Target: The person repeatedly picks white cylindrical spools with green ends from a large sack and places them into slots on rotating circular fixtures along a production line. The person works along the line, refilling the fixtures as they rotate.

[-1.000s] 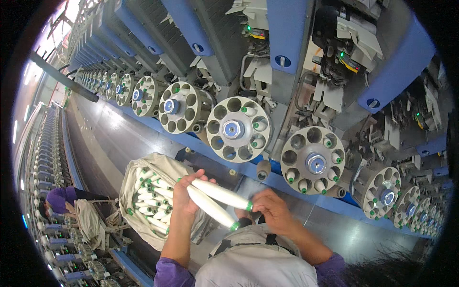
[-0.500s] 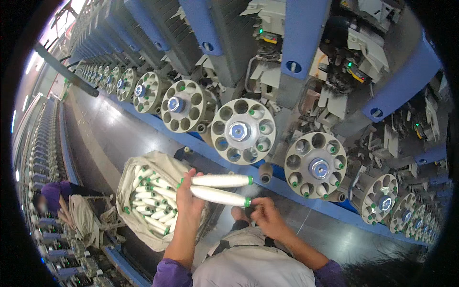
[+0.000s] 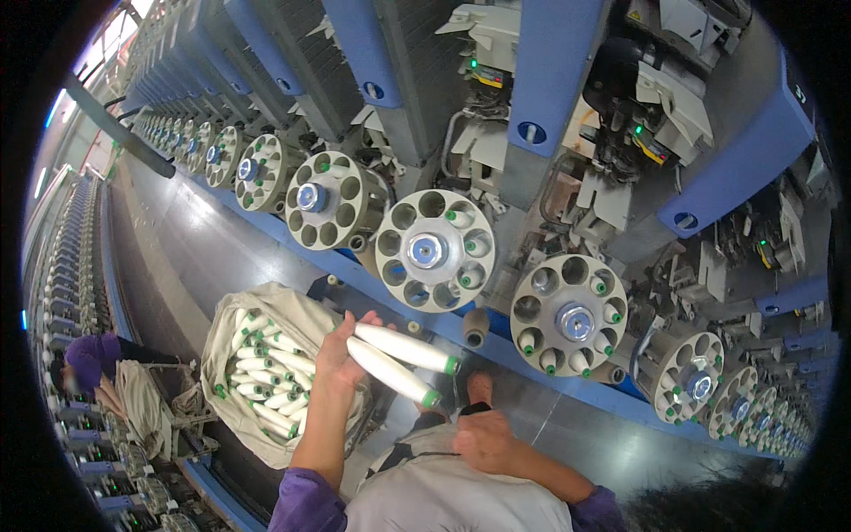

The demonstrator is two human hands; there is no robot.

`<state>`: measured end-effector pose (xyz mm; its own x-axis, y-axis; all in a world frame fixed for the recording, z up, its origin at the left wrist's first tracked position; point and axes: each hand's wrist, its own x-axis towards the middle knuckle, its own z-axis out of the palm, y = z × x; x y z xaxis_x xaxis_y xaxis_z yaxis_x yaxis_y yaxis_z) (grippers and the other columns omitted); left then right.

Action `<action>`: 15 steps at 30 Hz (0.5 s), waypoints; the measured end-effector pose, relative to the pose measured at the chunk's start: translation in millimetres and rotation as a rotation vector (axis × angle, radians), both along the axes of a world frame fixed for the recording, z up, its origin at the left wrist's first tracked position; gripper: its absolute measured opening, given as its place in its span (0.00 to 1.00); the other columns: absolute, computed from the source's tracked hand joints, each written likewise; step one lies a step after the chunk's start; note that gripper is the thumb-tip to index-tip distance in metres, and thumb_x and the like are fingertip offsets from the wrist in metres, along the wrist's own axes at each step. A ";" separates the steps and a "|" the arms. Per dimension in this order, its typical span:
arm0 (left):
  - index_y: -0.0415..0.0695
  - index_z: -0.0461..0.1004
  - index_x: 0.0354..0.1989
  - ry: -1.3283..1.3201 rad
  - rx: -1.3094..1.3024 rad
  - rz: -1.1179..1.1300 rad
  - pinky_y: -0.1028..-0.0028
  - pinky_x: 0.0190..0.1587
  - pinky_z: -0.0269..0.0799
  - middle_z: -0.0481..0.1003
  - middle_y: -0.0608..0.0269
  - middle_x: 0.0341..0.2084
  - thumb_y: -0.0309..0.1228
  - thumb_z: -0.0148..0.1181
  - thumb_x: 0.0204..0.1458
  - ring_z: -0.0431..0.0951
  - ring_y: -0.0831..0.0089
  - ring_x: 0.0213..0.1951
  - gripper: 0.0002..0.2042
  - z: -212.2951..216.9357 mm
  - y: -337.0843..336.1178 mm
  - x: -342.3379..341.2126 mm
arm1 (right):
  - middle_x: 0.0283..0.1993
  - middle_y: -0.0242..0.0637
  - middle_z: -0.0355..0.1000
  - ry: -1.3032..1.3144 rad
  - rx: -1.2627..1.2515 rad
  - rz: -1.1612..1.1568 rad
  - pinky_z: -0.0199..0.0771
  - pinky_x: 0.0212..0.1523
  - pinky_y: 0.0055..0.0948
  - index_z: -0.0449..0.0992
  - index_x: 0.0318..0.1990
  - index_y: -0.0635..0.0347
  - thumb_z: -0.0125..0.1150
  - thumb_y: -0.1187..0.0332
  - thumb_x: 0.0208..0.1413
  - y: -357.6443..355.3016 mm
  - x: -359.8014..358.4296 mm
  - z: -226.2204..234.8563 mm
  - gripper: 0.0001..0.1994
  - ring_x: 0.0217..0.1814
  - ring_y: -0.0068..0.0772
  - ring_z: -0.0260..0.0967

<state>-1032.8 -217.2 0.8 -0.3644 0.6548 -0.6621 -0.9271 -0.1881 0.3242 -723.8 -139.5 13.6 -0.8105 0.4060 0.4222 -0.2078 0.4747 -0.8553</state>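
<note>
- Bobbins (image 3: 401, 359): two white yarn bobbins with green ends lie side by side, pointing to the right, just below the round wheel (image 3: 434, 250) at the middle of the machine row.
- Left hand (image 3: 341, 355): closed around the left ends of both bobbins, thumb on top, holding them level below and to the left of that wheel.
- Right hand (image 3: 483, 439): loosely curled and low down, well below the wheel, close to the person's chest; whether it grips anything I cannot tell.
- Sack (image 3: 232, 330): an open cloth sack full of more white bobbins with green tips sits to the lower left of the wheel, just beside the left hand.
- Wheel: a pale disc with a ring of round holes, some holding green-tipped bobbins, and a shiny hub.
- Neighbour wheels (image 3: 569, 321): similar discs stand to either side of it along the blue machine front (image 3: 550, 71).
- Another person (image 3: 89, 363) in purple crouches far to the left of the wheel, beyond the sack.
</note>
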 end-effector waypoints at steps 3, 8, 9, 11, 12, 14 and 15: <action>0.31 0.72 0.53 0.084 -0.003 0.031 0.40 0.62 0.71 0.78 0.43 0.40 0.42 0.49 0.71 0.77 0.37 0.53 0.21 23.3 5.8 -0.1 | 0.31 0.37 0.74 -0.104 -0.458 -0.034 0.72 0.28 0.33 0.77 0.37 0.61 0.56 0.67 0.67 32.0 35.8 -13.2 0.09 0.27 0.32 0.72; 0.31 0.77 0.47 0.286 0.023 0.066 0.43 0.61 0.74 0.81 0.42 0.37 0.32 0.57 0.62 0.80 0.38 0.48 0.15 61.1 20.1 24.8 | 0.45 0.36 0.77 -0.103 -0.845 -0.886 0.77 0.40 0.25 0.77 0.53 0.62 0.59 0.70 0.68 113.7 88.4 -32.9 0.10 0.38 0.24 0.76; 0.31 0.77 0.46 0.303 0.047 0.049 0.44 0.61 0.74 0.81 0.42 0.36 0.31 0.58 0.59 0.80 0.39 0.48 0.14 66.1 25.3 31.5 | 0.48 0.37 0.76 -0.143 -0.562 -0.968 0.77 0.41 0.25 0.76 0.55 0.61 0.58 0.71 0.68 120.2 78.1 -36.3 0.11 0.38 0.24 0.75; 0.32 0.79 0.42 0.338 0.090 0.007 0.45 0.61 0.75 0.81 0.44 0.34 0.27 0.61 0.50 0.82 0.40 0.46 0.13 73.5 35.9 45.8 | 0.46 0.35 0.77 -0.046 -0.385 -0.840 0.77 0.42 0.26 0.77 0.52 0.61 0.60 0.66 0.67 124.4 44.0 -38.9 0.12 0.39 0.24 0.75; 0.32 0.79 0.41 0.358 0.064 0.000 0.46 0.61 0.75 0.82 0.44 0.34 0.27 0.61 0.50 0.82 0.40 0.45 0.12 77.5 40.6 49.6 | 0.45 0.34 0.77 -0.014 -0.468 -0.585 0.77 0.43 0.27 0.77 0.51 0.61 0.60 0.64 0.67 121.1 19.3 -39.9 0.12 0.40 0.24 0.75; 0.34 0.79 0.37 0.377 0.149 -0.089 0.47 0.62 0.75 0.81 0.45 0.33 0.27 0.62 0.47 0.82 0.42 0.44 0.11 86.3 48.3 48.9 | 0.43 0.33 0.77 -0.084 -0.635 0.052 0.76 0.45 0.28 0.78 0.49 0.61 0.62 0.60 0.67 112.1 -12.6 -37.8 0.14 0.41 0.24 0.75; 0.35 0.79 0.33 0.340 0.182 -0.060 0.47 0.62 0.74 0.81 0.45 0.33 0.27 0.62 0.45 0.81 0.44 0.44 0.09 90.5 50.8 45.8 | 0.42 0.32 0.77 -0.187 -0.757 0.368 0.76 0.45 0.28 0.78 0.48 0.61 0.62 0.57 0.67 108.0 -14.8 -34.8 0.15 0.42 0.24 0.75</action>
<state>-987.0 -166.5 91.3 -0.5008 0.7770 -0.3814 -0.7836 -0.2199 0.5810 -738.6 -31.5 -21.2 -0.9749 0.2226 -0.0094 -0.0609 -0.3072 -0.9497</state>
